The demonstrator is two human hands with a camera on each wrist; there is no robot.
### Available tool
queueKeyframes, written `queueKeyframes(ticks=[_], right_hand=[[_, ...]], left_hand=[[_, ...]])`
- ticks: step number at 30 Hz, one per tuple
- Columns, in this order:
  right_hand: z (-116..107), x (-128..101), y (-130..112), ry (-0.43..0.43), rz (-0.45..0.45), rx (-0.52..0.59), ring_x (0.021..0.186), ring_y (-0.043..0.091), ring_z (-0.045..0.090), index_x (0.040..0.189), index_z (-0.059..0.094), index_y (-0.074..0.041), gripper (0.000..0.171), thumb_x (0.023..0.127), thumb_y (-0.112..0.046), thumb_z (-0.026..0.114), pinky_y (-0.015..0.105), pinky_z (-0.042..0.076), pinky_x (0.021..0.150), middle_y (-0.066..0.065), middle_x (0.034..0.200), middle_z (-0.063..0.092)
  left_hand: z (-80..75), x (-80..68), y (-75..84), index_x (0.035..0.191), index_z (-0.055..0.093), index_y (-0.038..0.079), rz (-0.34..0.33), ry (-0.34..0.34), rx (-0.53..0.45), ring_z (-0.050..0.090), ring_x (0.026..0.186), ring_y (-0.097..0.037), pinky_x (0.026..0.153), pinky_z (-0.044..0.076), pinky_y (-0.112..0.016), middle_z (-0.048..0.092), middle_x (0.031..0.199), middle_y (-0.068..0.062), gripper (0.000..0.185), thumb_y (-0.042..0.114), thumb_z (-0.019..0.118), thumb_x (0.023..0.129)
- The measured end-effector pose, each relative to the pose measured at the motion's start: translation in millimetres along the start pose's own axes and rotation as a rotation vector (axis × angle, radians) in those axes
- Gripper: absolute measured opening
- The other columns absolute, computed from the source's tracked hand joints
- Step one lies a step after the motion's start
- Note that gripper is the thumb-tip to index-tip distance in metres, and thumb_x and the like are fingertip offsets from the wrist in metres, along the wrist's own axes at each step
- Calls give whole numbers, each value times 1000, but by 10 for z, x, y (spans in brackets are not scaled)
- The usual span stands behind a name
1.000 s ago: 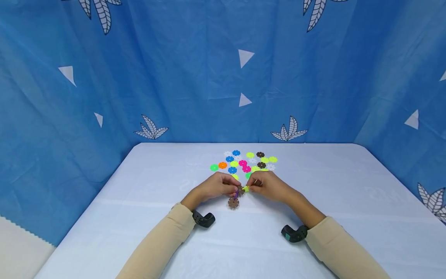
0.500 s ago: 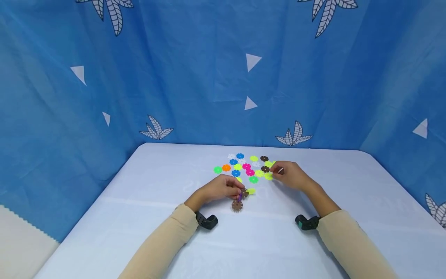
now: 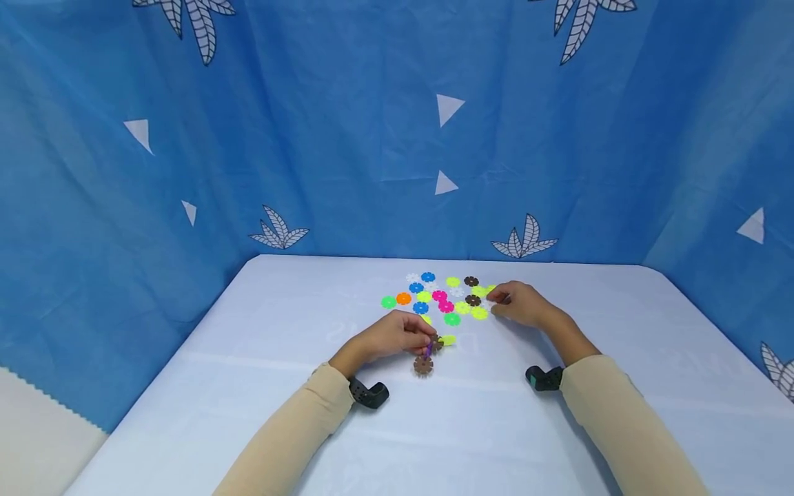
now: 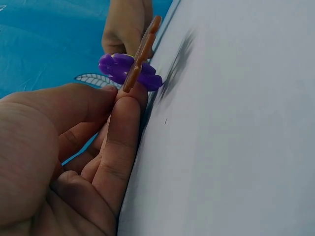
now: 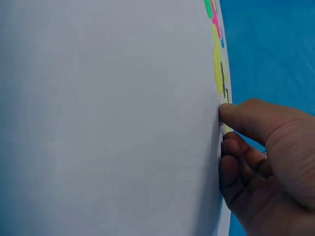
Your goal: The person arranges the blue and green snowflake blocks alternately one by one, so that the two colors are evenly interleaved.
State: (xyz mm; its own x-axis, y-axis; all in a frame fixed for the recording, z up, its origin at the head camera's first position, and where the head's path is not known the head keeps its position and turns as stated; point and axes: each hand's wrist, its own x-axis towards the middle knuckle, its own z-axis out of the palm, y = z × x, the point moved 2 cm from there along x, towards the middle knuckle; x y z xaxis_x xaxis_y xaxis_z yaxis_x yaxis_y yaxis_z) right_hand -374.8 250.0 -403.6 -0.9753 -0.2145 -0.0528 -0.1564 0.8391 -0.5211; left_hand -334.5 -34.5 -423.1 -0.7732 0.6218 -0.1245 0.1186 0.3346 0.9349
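My left hand (image 3: 392, 335) pinches a small chain of interlocking snowflake discs between thumb and fingers. The left wrist view shows its purple disc (image 4: 114, 69) at the fingertips, with a brown disc (image 4: 143, 51) slotted across it. A brown disc (image 3: 424, 365) hangs low on the chain in the head view, while a yellow-green disc (image 3: 448, 340) sticks out to the right. My right hand (image 3: 524, 305) is low at the right edge of the loose discs, thumb and fingers apart around a white disc (image 3: 486, 304) that they partly hide.
Loose snowflake discs lie flat beyond the hands, among them an orange disc (image 3: 404, 298), a pink disc (image 3: 446, 306), a dark brown disc (image 3: 473, 300) and a green disc (image 3: 452, 319). They rest on a white table (image 3: 298, 310) before a blue curtain (image 3: 347, 138).
My right hand has left the yellow-green disc on the chain and moved right and away to the loose discs. Its fingers have spread slightly since half a second ago. My left hand keeps its grip.
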Motion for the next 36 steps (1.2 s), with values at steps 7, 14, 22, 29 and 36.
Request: queueKeyframes(ticks=[7, 14, 22, 29, 36], right_hand=[[-30, -33, 0, -37, 2, -14, 88, 20, 49, 108, 61, -8, 30, 81, -19, 68, 31, 46, 77, 7, 95, 58], [-23, -138, -8, -39, -11, 42, 83, 19, 49, 100, 57, -8, 31, 77, -22, 72, 27, 44, 71, 6, 90, 56], [-10, -203, 1, -33, -45, 73, 79, 18, 49, 97, 56, -9, 33, 74, -24, 75, 24, 45, 64, 6, 86, 56], [53, -299, -125, -57, -130, 45, 78, 17, 50, 94, 58, -16, 30, 72, -26, 76, 24, 48, 66, 1, 82, 57], [152, -357, -318, -111, -206, 64, 77, 15, 52, 92, 58, -18, 29, 72, -24, 77, 24, 49, 67, -2, 80, 57]], left_hand=[[-8, -2, -5, 102, 67, 16, -4, 6, -3, 64, 81, -10, 77, 53, -26, 68, 102, 0, 17, 18, 62, 87], [-1, -9, -9, 102, 67, 16, -16, 13, -8, 64, 80, -10, 77, 53, -26, 68, 101, 0, 16, 18, 62, 87], [1, 5, 3, 103, 67, 15, -14, 6, -15, 64, 80, -11, 77, 53, -27, 68, 101, -1, 17, 18, 61, 87], [-19, 31, 5, 104, 67, 14, -4, -12, -33, 65, 80, -12, 77, 54, -28, 67, 101, -3, 18, 16, 61, 87], [-12, 25, 15, 105, 66, 13, -21, -4, -48, 65, 79, -10, 77, 54, -28, 67, 101, -4, 18, 15, 61, 87]])
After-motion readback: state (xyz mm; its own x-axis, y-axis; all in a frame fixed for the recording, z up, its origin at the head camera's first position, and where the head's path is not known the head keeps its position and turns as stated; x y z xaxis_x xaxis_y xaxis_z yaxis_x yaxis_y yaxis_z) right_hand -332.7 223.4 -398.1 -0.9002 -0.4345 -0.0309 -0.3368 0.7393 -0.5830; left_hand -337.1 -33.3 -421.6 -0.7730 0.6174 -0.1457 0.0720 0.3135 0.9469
